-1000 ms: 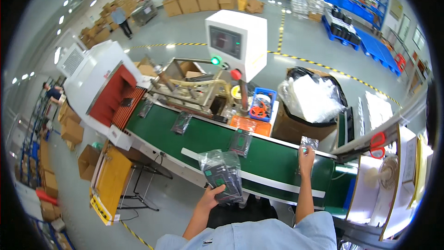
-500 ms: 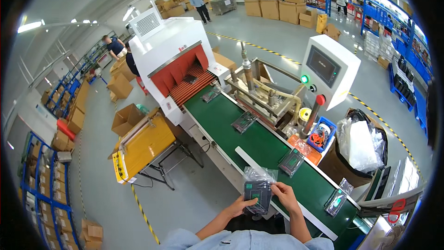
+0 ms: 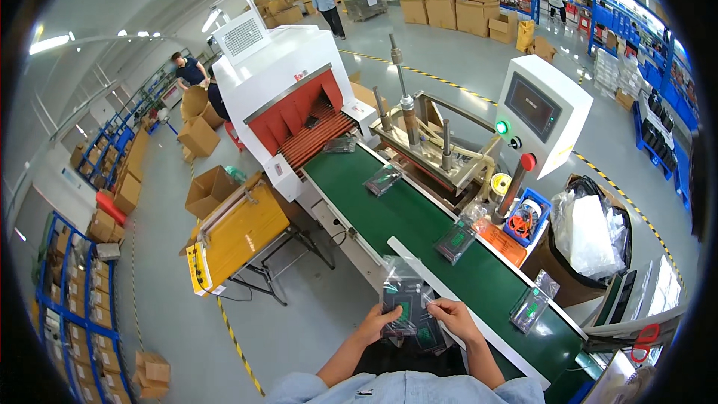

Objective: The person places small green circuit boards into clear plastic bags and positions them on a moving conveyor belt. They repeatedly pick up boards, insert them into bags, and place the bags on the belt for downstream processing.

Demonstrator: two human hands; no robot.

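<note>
My left hand grips a dark flat pack with a green patch inside a clear plastic bag, its thumb on the front. Just right of it, my right hand has its fingertips pinched at the bag's edge. Below these fingers shows a second dark flat piece with green marks, partly covered by the bagged one. Both hands are close to my body, at the near side of a green conveyor belt. On that belt lie several similar bagged packs, among them one dark pack just beyond my hands.
A white tunnel machine with red curtain flaps stands at the belt's far end. Along the belt's right are a metal frame, a control box, a blue bin and a bag-filled carton. A yellow table stands left.
The packs on the belt have moved toward the tunnel machine. The held bagged pack has shifted up and left, and a second dark piece now shows beneath it.
</note>
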